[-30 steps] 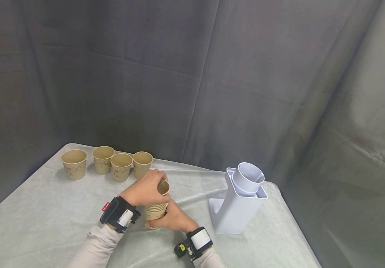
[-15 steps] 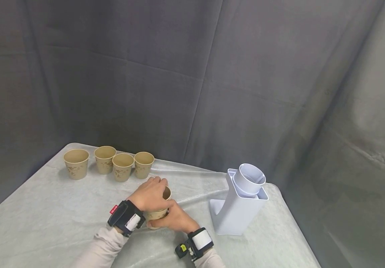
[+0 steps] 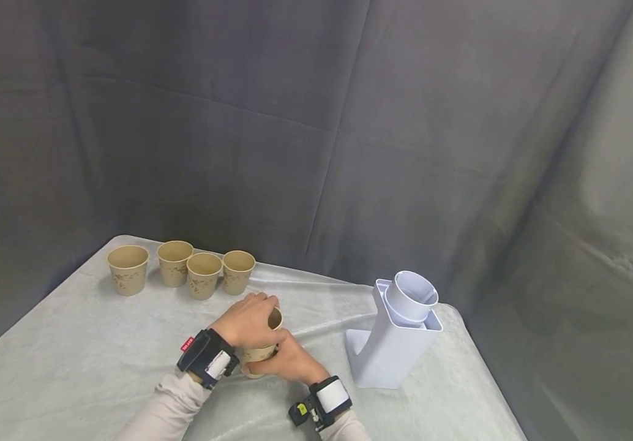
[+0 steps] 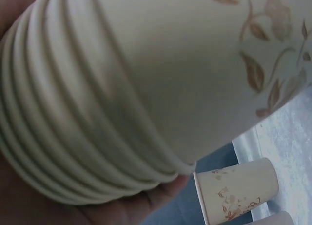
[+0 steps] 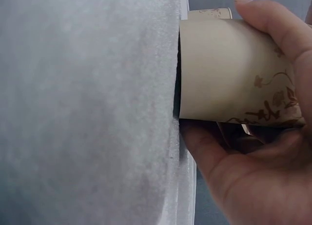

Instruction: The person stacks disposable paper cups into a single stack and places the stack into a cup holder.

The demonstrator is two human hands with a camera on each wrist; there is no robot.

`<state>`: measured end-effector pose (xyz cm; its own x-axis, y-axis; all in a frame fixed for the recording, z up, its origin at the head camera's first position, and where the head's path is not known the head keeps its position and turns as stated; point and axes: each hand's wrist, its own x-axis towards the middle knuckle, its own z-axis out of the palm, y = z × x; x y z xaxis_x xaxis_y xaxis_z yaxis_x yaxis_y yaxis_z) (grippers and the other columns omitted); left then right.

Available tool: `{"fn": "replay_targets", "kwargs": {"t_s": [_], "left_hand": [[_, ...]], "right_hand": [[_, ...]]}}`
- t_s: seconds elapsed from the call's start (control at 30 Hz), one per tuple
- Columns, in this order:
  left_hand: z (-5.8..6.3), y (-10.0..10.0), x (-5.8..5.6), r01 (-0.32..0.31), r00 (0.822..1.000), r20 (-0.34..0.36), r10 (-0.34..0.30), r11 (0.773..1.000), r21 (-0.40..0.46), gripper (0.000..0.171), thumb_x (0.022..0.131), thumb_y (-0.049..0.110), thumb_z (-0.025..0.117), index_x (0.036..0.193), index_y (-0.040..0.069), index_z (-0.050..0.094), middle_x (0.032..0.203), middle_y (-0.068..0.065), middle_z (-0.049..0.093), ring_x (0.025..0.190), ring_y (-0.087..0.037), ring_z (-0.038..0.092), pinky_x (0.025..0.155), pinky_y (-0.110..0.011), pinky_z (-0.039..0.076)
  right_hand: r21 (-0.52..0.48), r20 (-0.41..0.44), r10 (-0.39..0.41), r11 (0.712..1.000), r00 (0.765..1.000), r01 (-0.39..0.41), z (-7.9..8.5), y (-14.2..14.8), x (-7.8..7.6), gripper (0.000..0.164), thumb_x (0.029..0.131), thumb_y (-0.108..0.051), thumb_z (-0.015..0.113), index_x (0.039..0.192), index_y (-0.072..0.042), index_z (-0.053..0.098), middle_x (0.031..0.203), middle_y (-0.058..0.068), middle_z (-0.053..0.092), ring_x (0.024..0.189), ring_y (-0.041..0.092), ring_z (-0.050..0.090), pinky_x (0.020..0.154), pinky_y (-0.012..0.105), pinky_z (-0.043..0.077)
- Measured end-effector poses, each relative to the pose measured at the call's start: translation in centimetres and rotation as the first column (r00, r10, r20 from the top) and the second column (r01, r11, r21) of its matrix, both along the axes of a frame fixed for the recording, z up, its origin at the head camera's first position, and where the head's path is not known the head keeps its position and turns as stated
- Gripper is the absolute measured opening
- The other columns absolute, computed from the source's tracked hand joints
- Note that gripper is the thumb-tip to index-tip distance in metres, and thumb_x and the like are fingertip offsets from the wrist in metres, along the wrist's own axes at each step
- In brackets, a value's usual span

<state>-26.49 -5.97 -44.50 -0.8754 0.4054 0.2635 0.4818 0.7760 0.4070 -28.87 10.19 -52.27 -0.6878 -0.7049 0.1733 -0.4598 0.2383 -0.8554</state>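
Observation:
A nested stack of tan paper cups (image 3: 258, 354) with a brown leaf print stands near the table's front middle. My left hand (image 3: 247, 321) grips the stack around its upper rims from above; the left wrist view shows several rims (image 4: 92, 103) pressed against the palm, with fingers (image 4: 168, 192) curled beneath them. Lower down, my right hand (image 3: 289, 361) holds the bottom cup (image 5: 234, 71) between thumb and fingers, its base right at the table surface. Much of the stack is hidden behind both hands.
Several single paper cups (image 3: 128, 269) stand upright along the back left of the table (image 3: 74, 343). To the right is a white stand (image 3: 388, 343) with a round cup-like holder (image 3: 411, 296) on top. A grey curtain (image 3: 228, 135) hangs behind.
My left hand has moved down and slightly right onto the stack, covering the rims that showed before. The right hand keeps its hold low on the stack. Over the last half second little differs.

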Motion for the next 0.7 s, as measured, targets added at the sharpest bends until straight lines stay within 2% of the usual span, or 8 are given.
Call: {"fn": "replay_targets", "kwargs": {"t_s": [0.17,0.23,0.33,0.43,0.53,0.7], "left_hand": [[0.1,-0.3,-0.6,0.097,0.995,0.003,-0.097,0.995,0.033,0.029,0.079,0.035,0.069,0.093,0.010,0.063,0.086,-0.002,0.060,0.081,-0.018,0.057,0.071,-0.037,0.050],[0.3,-0.5,-0.8,0.125,0.992,0.022,-0.127,0.990,0.070,0.029,0.081,0.037,0.070,0.093,0.011,0.063,0.087,-0.001,0.063,0.083,-0.016,0.059,0.073,-0.036,0.051],[0.4,-1.1,-1.1,0.121,0.991,0.038,-0.127,0.985,0.124,0.029,0.088,0.040,0.068,0.094,0.011,0.065,0.090,-0.001,0.067,0.085,-0.015,0.062,0.075,-0.035,0.052],[0.6,-2.3,-1.3,0.064,0.998,0.016,-0.068,0.984,0.169,0.032,0.094,0.041,0.064,0.096,0.009,0.068,0.091,-0.002,0.069,0.083,-0.014,0.063,0.073,-0.035,0.052],[1.1,-4.3,-1.5,-0.024,1.000,-0.014,0.027,0.978,0.209,0.030,0.097,0.036,0.062,0.100,0.007,0.070,0.092,-0.005,0.069,0.083,-0.017,0.063,0.073,-0.037,0.053],[2.1,-8.4,-1.4,-0.163,0.983,-0.028,0.179,0.939,0.304,0.028,0.097,0.029,0.064,0.108,0.004,0.069,0.106,-0.014,0.069,0.099,-0.031,0.066,0.086,-0.050,0.053]], "right_hand": [[-0.013,0.031,-0.014,1.000,0.999,0.014,-0.1,0.2,0.1,0.044,0.076,-0.007,0.087,0.116,-0.009,0.068,0.106,-0.002,0.070,0.094,0.005,0.066,0.090,0.025,0.052],[-0.021,0.036,-0.007,1.000,0.999,0.008,-0.1,0.3,0.1,0.049,0.077,-0.006,0.086,0.121,-0.009,0.065,0.109,-0.001,0.069,0.096,0.006,0.065,0.092,0.026,0.052],[-0.012,0.038,-0.002,1.000,0.999,0.003,-0.2,0.2,0.3,0.054,0.076,-0.004,0.086,0.124,-0.010,0.061,0.110,-0.001,0.069,0.097,0.006,0.065,0.092,0.026,0.052],[0.007,0.038,-0.008,1.000,0.999,0.008,-0.1,0.0,0.5,0.057,0.075,-0.004,0.086,0.125,-0.012,0.061,0.111,-0.002,0.069,0.097,0.006,0.066,0.093,0.026,0.052],[0.011,0.023,-0.008,1.000,1.000,0.007,0.0,-0.2,0.6,0.058,0.073,-0.004,0.087,0.125,-0.012,0.063,0.111,0.000,0.070,0.098,0.006,0.067,0.095,0.027,0.052],[0.002,0.010,0.001,1.000,1.000,-0.001,0.2,-0.3,0.5,0.059,0.072,-0.001,0.087,0.125,-0.013,0.063,0.112,0.002,0.070,0.099,0.006,0.067,0.096,0.027,0.052]]}}
